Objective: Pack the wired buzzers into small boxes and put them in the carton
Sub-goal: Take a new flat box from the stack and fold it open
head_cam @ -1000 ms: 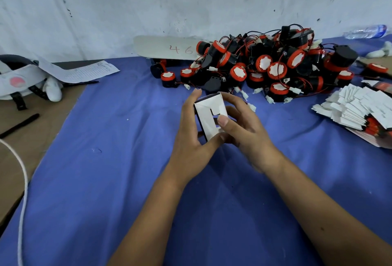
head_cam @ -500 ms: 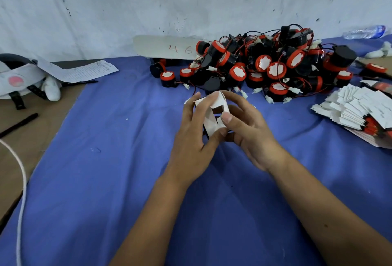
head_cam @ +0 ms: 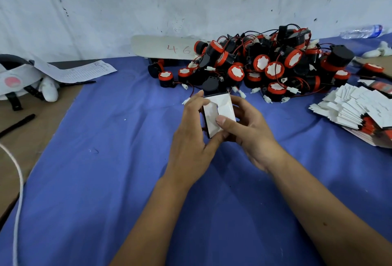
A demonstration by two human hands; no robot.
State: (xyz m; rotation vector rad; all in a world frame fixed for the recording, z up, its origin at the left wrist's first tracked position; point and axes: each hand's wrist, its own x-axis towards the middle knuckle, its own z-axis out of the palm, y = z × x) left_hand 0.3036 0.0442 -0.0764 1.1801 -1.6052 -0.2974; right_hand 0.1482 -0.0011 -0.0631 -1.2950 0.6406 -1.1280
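Observation:
A small white box [head_cam: 220,110] is held upright above the blue cloth at the centre. My left hand [head_cam: 192,138] grips its left side, fingers over the top edge. My right hand [head_cam: 248,132] holds the right side, with the thumb pressing a white flap on the front face. Behind them lies a heap of black and red wired buzzers [head_cam: 265,68] with white connectors. A stack of flat unfolded boxes [head_cam: 356,108] lies at the right. No carton is in sight.
The blue cloth [head_cam: 106,170] covers the table, with a brown surface [head_cam: 12,138] on its left. A white board marked 46 [head_cam: 165,47] leans at the wall. A printed sheet [head_cam: 84,69], a headset [head_cam: 19,77], a black pen [head_cam: 17,124], a white cord [head_cam: 19,191] and a bottle [head_cam: 362,31] lie around.
The box's front flaps, open with a gap half a second ago, now lie flat under my right thumb. Both hands shifted slightly while holding the box.

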